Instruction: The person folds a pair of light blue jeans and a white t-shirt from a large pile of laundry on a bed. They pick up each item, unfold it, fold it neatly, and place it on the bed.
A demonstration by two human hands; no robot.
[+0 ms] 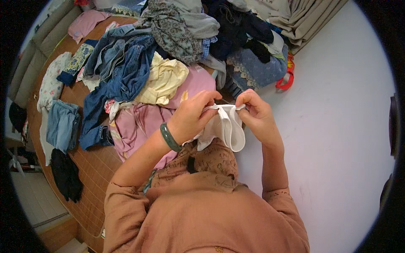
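A small white cloth garment (232, 129) is stretched by its edge between my two hands, its lower part hanging in a fold above my lap. My left hand (197, 114), with a dark green bangle at the wrist, pinches one end of the edge. The other end is pinched between the thumb and fingers of my right hand (257, 114). Beside my left forearm lies a crumpled pink garment (136, 126). Just beyond my left hand are a pale yellow cloth (164, 79) and a heap of blue denim clothes (126, 66).
Folded light-blue jeans (63, 125), a black garment (65, 175) and a white floral garment (54, 77) lie on the brown mat (95, 189) at the left. Grey and dark clothes (234, 31) are heaped at the far side. A pale wall (332, 126) stands close on the right, beside a beige curtain (303, 22).
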